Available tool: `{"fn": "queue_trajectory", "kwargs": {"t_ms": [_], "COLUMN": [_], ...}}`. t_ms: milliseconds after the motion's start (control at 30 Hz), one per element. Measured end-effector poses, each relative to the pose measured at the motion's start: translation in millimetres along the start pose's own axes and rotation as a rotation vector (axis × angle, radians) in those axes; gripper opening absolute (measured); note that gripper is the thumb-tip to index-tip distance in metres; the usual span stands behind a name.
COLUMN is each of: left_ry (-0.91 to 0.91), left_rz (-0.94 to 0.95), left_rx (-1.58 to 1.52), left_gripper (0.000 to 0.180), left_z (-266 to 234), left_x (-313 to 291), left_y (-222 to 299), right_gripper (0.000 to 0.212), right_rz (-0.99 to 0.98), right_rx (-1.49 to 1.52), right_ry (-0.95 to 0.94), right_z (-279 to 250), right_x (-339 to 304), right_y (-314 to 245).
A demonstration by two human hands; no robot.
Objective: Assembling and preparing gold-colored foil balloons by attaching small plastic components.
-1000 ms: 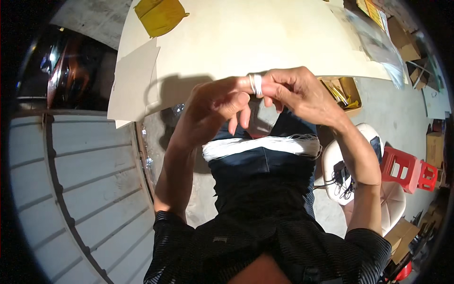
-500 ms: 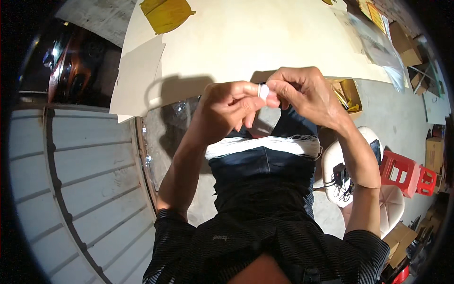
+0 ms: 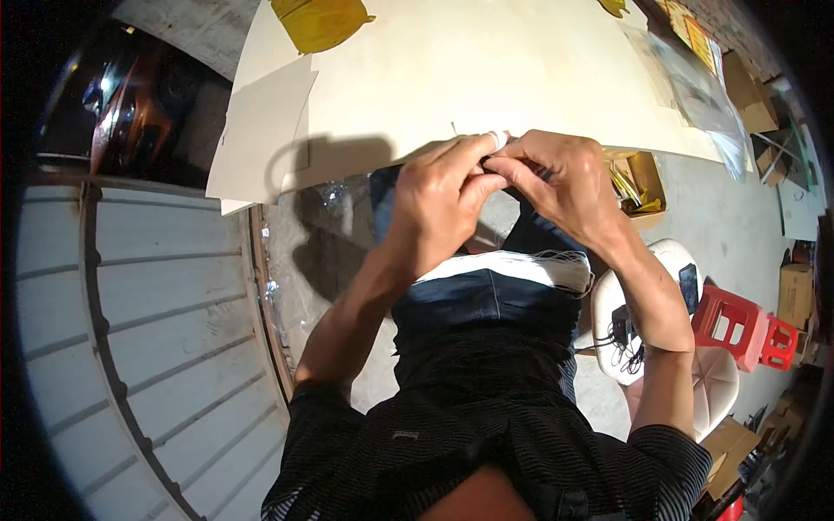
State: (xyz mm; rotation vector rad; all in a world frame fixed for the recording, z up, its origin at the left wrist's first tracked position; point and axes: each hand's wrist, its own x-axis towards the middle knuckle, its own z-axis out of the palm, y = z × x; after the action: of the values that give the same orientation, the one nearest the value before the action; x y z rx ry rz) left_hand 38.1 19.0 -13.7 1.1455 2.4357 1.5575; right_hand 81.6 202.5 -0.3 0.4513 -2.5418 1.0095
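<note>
Above my lap, at the near edge of the pale table (image 3: 452,74), my two hands meet fingertip to fingertip. My left hand (image 3: 441,195) is closed in a pinch, and a white band (image 3: 498,140) wraps its index finger near the tip. My right hand (image 3: 565,181) pinches at the same spot, thumb against fingers. A small dark bit shows between the fingertips, too small to name. Across my thighs lies a bundle of white string (image 3: 549,268), its loose strands fanning at the right end; my left wrist and forearm hide part of its left end.
Grey sheets (image 3: 265,130) and a yellow bag (image 3: 323,22) lie on the table, with clear plastic bags (image 3: 699,91) at right. A cardboard box (image 3: 650,204) holds yellow things. Right of me are a white chair (image 3: 615,347) with black cables and red stools (image 3: 731,326).
My left hand has moved right and turned, its fingers now drawn in against my right fingertips. The banded finger points further up and away. My right hand has shifted only slightly.
</note>
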Motion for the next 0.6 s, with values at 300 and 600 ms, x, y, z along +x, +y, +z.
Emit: {"fn": "queue_trajectory", "kwargs": {"t_ms": [300,600], "left_ry": [-0.359,-0.543], "left_rz": [-0.221,-0.310], "left_rx": [-0.511,-0.901], "left_gripper": [0.013,0.017], "left_z": [-37.2,-52.9], "left_x": [10.1,16.2], "left_y": [-16.1,-30.2], "right_gripper": [0.024,0.019], "right_rz": [-0.123,0.417], "right_rx": [0.236,0.771], "right_ry": [-0.119,-0.412], "right_z": [-12.1,-12.2], "right_x": [19.4,37.5], "right_y": [0.7,-9.4]}}
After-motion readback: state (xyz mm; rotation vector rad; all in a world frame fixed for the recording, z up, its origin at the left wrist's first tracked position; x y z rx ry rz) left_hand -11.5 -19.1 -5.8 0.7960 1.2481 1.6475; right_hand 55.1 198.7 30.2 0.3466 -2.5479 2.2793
